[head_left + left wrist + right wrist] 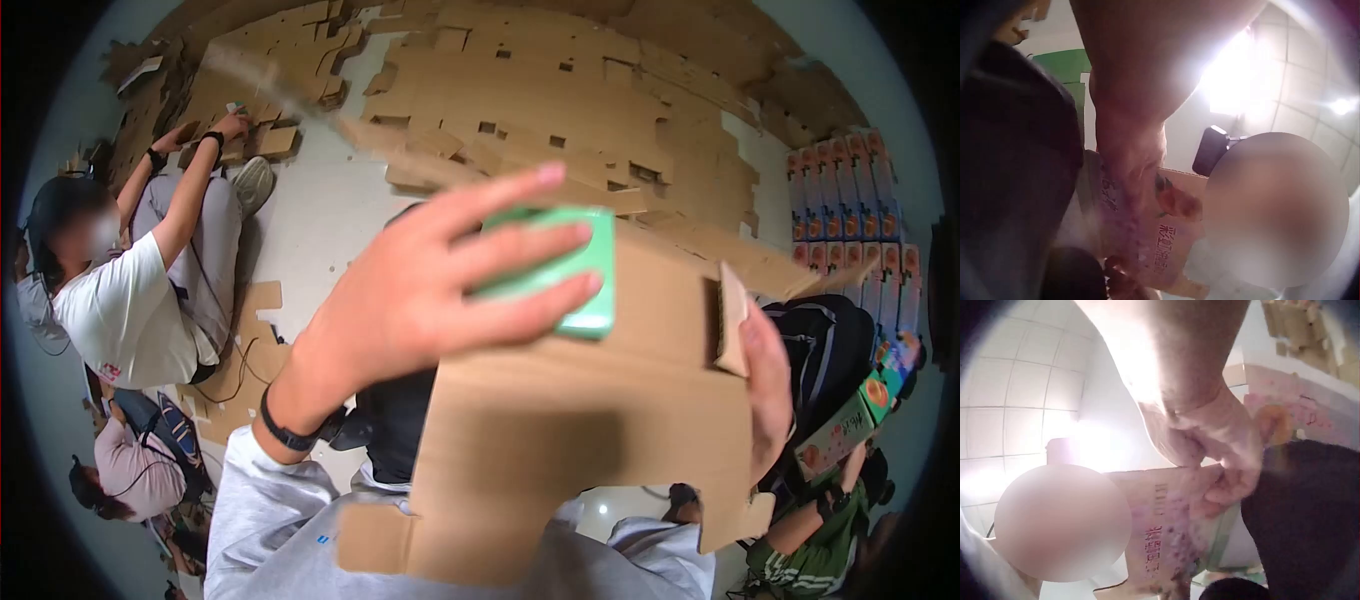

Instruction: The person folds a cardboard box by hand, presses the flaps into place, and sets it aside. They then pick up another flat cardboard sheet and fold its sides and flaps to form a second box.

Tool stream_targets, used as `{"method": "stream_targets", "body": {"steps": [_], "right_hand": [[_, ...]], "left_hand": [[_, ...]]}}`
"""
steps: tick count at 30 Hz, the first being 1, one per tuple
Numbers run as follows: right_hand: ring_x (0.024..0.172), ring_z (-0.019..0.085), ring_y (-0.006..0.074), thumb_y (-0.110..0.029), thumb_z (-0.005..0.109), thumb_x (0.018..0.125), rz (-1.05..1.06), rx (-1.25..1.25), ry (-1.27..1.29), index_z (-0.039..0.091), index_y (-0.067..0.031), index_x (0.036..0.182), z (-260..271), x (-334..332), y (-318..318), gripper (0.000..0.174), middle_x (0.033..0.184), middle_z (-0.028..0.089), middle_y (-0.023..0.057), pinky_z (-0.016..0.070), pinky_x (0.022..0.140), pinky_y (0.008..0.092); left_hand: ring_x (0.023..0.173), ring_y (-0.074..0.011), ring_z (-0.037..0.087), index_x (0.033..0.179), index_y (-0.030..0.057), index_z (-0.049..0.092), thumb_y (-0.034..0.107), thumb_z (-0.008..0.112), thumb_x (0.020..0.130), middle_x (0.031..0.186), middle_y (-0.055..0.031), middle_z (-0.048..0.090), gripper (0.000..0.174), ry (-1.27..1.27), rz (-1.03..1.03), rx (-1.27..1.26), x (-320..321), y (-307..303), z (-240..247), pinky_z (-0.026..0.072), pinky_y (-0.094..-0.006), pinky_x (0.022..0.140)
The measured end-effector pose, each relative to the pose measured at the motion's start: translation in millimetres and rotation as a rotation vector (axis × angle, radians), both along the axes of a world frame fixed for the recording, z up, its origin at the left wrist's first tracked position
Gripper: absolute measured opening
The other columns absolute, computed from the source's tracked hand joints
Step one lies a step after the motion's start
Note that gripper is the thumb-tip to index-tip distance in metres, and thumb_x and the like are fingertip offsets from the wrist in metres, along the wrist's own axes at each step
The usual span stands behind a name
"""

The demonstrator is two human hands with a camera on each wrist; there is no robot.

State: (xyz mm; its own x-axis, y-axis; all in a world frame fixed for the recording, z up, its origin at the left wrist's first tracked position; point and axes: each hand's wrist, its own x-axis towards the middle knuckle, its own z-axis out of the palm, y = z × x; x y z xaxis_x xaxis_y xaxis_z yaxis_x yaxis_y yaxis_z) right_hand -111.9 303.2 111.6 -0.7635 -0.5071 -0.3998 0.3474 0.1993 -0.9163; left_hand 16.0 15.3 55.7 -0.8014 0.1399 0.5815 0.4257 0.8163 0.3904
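Note:
A cut, creased cardboard box (660, 420) spans the middle of the head view, plain brown side up; its printed side shows from below in both wrist views. My left hand (400, 280) reaches over its far left part, fingers straight and spread across a glossy green panel (597, 318). The fingers are blurred, and the thumb is hidden in the head view. My right hand (768, 385) grips the right edge beside a raised flap (734, 320). In the right wrist view, the fingers of that hand (1232, 462) curl at the board's edge.
Flattened cardboard (560, 90) covers much of the floor ahead. A person in a white shirt (130, 300) sits at left. Stacked printed boxes (845, 190) stand at right, behind a black bag (825, 340). Another person's arm (835, 490) holds a printed carton (850, 430) at lower right.

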Motion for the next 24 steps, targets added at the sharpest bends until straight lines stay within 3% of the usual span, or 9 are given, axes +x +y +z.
{"method": "stream_targets", "body": {"steps": [2,9,10,15,16,19,20,22,24], "right_hand": [[0.114,0.065,0.0149,-0.043,0.063,0.105,0.074,0.057,0.030,0.049,0.0027,0.148,-20,-2,43,0.064,0.129,0.066,0.0101,0.0514,0.098,0.0287],[0.088,0.055,0.0081,-0.024,0.062,0.108,0.422,0.188,-0.196,0.046,0.0027,0.139,12,30,73,0.044,0.106,0.063,0.0011,0.0467,0.075,0.0269],[0.086,0.054,0.0079,-0.024,0.061,0.109,0.464,0.211,-0.184,0.047,0.0024,0.137,11,38,80,0.041,0.103,0.063,0.0005,0.0460,0.073,0.0276],[0.065,0.056,0.0212,-0.019,0.060,0.108,0.620,0.390,0.008,0.057,0.0011,0.119,21,69,88,0.023,0.075,0.062,0.0124,0.0448,0.064,0.0343],[0.063,0.058,0.0337,-0.016,0.064,0.104,0.653,0.527,0.071,0.061,-0.0004,0.111,33,71,83,0.017,0.071,0.059,0.0174,0.0460,0.063,0.0392],[0.064,0.060,0.0369,-0.014,0.070,0.097,0.532,0.821,0.817,0.063,-0.0027,0.107,43,83,84,0.016,0.070,0.060,0.0164,0.0470,0.064,0.0430],[0.074,0.065,0.0387,-0.014,0.076,0.090,0.453,0.682,1.007,0.064,-0.0034,0.107,36,76,90,0.024,0.083,0.066,0.0176,0.0497,0.070,0.0464],[0.109,0.065,0.0440,-0.017,0.078,0.087,0.358,0.616,1.174,0.066,-0.0045,0.120,44,49,66,0.037,0.117,0.069,0.0206,0.0511,0.092,0.0494],[0.145,0.043,0.0463,-0.019,0.076,0.088,0.512,0.753,1.227,0.063,-0.0062,0.137,51,28,45,0.052,0.155,0.049,0.0216,0.0371,0.117,0.0527]], "left_hand": [[0.127,-0.0428,0.066,0.114,0.0187,0.077,0.011,0.083,0.080,0.131,-0.0100,0.073,0.035,0.010,0.012,-0.061,20,12,-1,0.0595,-0.0521,0.100],[0.118,-0.0437,0.071,0.109,0.0231,0.075,0.012,0.082,0.082,0.131,-0.0093,0.071,0.029,-0.076,-0.073,-0.076,89,20,26,0.0595,-0.0572,0.098],[0.118,-0.0394,0.071,0.110,0.0204,0.077,0.012,0.083,0.082,0.125,-0.0093,0.072,0.029,-0.042,-0.090,-0.013,97,25,24,0.0602,-0.0514,0.097],[0.112,-0.0343,0.074,0.105,0.0146,0.081,0.008,0.084,0.082,0.112,-0.0096,0.074,0.024,-0.040,-0.110,0.189,123,41,2,0.0599,-0.0506,0.096],[0.111,-0.0335,0.074,0.106,0.0139,0.081,0.008,0.084,0.082,0.109,-0.0097,0.074,0.024,-0.050,-0.096,0.236,122,40,-6,0.0596,-0.0508,0.097],[0.110,-0.0314,0.074,0.107,0.0102,0.083,0.007,0.079,0.084,0.101,-0.0097,0.075,0.024,-0.093,-0.073,0.389,114,38,-31,0.0574,-0.0505,0.101],[0.110,-0.0312,0.074,0.108,0.0094,0.083,0.007,0.078,0.084,0.101,-0.0095,0.075,0.025,-0.112,-0.071,0.430,108,39,-29,0.0569,-0.0505,0.102],[0.112,-0.0302,0.073,0.110,0.0069,0.082,0.006,0.076,0.085,0.102,-0.0091,0.076,0.025,-0.099,-0.103,0.394,95,34,-29,0.0554,-0.0501,0.106],[0.113,-0.0346,0.073,0.109,0.0049,0.080,0.014,0.074,0.091,0.103,-0.0115,0.075,0.021,-0.143,-0.100,0.428,95,36,-29,0.0525,-0.0539,0.107]]}}
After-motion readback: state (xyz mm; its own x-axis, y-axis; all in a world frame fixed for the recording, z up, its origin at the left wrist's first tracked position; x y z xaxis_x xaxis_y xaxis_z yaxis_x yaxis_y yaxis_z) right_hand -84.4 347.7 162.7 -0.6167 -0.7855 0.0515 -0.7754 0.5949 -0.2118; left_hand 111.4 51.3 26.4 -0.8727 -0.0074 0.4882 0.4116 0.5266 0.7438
